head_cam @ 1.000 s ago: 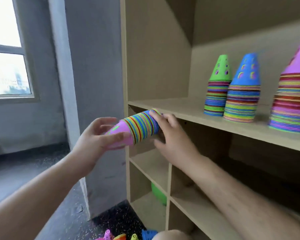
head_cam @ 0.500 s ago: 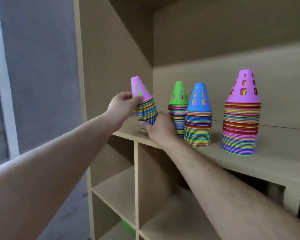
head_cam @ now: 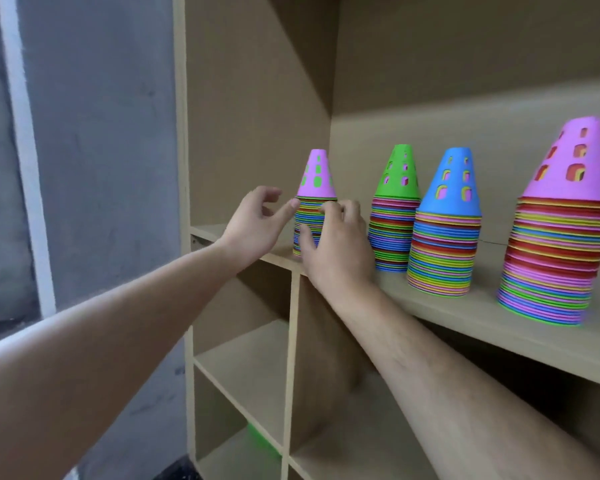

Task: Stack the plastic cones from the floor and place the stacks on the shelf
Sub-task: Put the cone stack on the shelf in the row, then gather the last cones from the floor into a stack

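1. Standing upright near the tan wooden shelf [head_cam: 499, 323]'s front edge, bare board left of the grip, the pink-topped stack of thin perforated plastic cones [head_cam: 315, 187] is clasped by the right hand [head_cam: 336, 247], fingers curled round it.
2. The left hand [head_cam: 253, 220], loose, touches it with one fingertip.
3. Earlier it leaned.

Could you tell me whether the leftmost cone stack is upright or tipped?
Upright: the leftmost stack stands base down on the shelf, its pink tip pointing up.

Pink-topped striped stack [head_cam: 315, 176] — tan shelf [head_cam: 520, 336]
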A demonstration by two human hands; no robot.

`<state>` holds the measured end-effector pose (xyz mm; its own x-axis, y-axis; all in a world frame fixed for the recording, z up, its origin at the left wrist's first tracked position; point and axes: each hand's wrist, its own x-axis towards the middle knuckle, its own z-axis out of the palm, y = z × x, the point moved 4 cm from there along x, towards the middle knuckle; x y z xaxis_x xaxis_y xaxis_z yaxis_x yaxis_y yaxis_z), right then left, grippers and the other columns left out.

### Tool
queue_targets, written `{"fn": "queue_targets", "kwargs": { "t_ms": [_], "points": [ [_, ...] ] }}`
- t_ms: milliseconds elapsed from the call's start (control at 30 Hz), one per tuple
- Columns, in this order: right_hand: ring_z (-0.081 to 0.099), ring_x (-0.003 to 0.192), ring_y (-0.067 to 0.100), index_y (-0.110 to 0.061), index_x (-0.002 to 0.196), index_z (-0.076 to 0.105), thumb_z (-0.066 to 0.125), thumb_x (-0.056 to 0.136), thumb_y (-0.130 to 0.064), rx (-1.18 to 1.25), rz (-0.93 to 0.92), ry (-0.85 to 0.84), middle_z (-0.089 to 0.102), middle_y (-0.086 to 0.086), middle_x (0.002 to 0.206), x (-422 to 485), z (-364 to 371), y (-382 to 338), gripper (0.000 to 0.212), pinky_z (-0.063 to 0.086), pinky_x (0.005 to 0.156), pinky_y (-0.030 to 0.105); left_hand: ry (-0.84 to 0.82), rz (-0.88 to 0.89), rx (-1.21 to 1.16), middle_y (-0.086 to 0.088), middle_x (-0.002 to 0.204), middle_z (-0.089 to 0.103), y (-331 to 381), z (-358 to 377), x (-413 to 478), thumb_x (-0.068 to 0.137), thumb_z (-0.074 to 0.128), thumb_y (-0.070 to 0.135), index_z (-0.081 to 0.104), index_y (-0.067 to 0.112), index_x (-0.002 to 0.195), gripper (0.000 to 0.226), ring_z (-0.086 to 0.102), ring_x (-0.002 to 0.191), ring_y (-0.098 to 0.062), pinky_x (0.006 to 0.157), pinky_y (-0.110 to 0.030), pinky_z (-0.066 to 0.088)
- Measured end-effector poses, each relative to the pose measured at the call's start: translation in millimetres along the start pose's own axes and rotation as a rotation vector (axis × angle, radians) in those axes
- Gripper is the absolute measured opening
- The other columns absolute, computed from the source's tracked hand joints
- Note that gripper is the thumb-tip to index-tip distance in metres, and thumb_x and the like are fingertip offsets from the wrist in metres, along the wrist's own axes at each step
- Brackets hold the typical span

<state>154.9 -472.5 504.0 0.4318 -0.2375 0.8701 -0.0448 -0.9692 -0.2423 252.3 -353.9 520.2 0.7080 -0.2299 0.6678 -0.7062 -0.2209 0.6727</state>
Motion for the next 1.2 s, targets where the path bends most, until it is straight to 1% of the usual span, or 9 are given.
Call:
{"fn": "queue_targets", "kwargs": {
  "t_ms": [100,300,367,500,567,667,800,1033,1200],
  "points": [
    [0.057,0.099,0.022,-0.016,0.115,0.058,0.060,0.093,-0.038,0.313,-0.215,0.064,0.055,0.001,0.114,-31,-5,-28,0.031,0.050,0.077,0.038,-0.035,0.099,0.143,0.015,0.120,0.057,-17,-41,-39,0.096,0.065,0.051,0.062,0.029,0.121,0.033,0.060,0.105,-0.001,0.087,-0.021,0.049],
    [0.059,0.084,0.014,-0.026,0.121,0.053,0.054,0.097,-0.043,0.579,-0.163,-0.341,0.054,-0.006,0.115,-127,67,-102,0.030,0.051,0.076,0.034,-0.133,0.060,0.488,0.012,0.119,0.058,-103,-149,-163,0.098,0.063,0.044,0.061,0.027,0.124,0.031,0.056,0.108,0.000,0.088,-0.022,0.048],
    [0.059,0.089,0.015,-0.027,0.126,0.050,0.051,0.098,-0.044,0.602,-0.162,-0.503,0.053,-0.007,0.120,-179,100,-135,0.033,0.049,0.076,0.031,-0.170,-0.012,0.561,0.011,0.122,0.058,-142,-185,-212,0.097,0.063,0.046,0.061,0.025,0.128,0.037,0.056,0.107,-0.002,0.090,-0.024,0.047],
    [0.061,0.091,0.025,-0.026,0.131,0.047,0.051,0.097,-0.043,0.666,-0.215,-0.775,0.053,-0.001,0.122,-300,160,-202,0.039,0.052,0.082,0.043,-0.209,-0.171,0.617,0.010,0.118,0.058,-220,-239,-318,0.096,0.066,0.046,0.063,0.017,0.127,0.042,0.058,0.103,-0.009,0.091,-0.028,0.048],
    [0.060,0.104,0.028,-0.021,0.136,0.047,0.051,0.098,-0.041,0.639,-0.294,-0.899,0.053,0.003,0.128,-360,181,-230,0.044,0.049,0.087,0.041,-0.261,-0.261,0.627,0.003,0.117,0.061,-259,-256,-374,0.092,0.064,0.050,0.065,0.016,0.125,0.048,0.061,0.103,-0.015,0.094,-0.033,0.051],
    [0.053,0.120,0.029,-0.018,0.141,0.044,0.050,0.098,-0.041,0.628,-0.357,-1.081,0.051,0.005,0.133,-445,203,-257,0.049,0.045,0.095,0.041,-0.354,-0.449,0.650,-0.001,0.123,0.065,-315,-273,-459,0.086,0.062,0.056,0.066,0.019,0.124,0.052,0.063,0.113,-0.024,0.099,-0.045,0.052],
    [0.052,0.118,0.032,-0.020,0.140,0.043,0.049,0.098,-0.042,0.549,-0.412,-1.308,0.051,0.006,0.131,-540,232,-270,0.048,0.044,0.094,0.042,-0.450,-0.748,0.705,-0.003,0.132,0.062,-363,-280,-556,0.077,0.054,0.060,0.064,0.021,0.130,0.067,0.059,0.123,-0.028,0.104,-0.046,0.048],
    [0.049,0.125,0.028,-0.022,0.147,0.035,0.048,0.099,-0.043,0.479,-0.411,-1.556,0.046,0.004,0.138,-636,264,-276,0.054,0.044,0.100,0.042,-0.426,-1.106,0.854,-0.012,0.153,0.043,-440,-301,-657,0.076,0.081,0.048,0.048,0.024,0.151,0.085,0.041,0.140,-0.032,0.118,-0.042,0.035],
    [0.048,0.125,0.024,-0.024,0.148,0.033,0.047,0.099,-0.043,0.472,-0.358,-1.633,0.043,0.002,0.141,-659,276,-279,0.053,0.046,0.098,0.042,-0.470,-1.223,0.841,-0.011,0.157,0.038,-484,-299,-685,0.075,0.086,0.051,0.030,0.023,0.159,0.105,0.041,0.143,-0.032,0.117,-0.045,0.037]
  ]
}}
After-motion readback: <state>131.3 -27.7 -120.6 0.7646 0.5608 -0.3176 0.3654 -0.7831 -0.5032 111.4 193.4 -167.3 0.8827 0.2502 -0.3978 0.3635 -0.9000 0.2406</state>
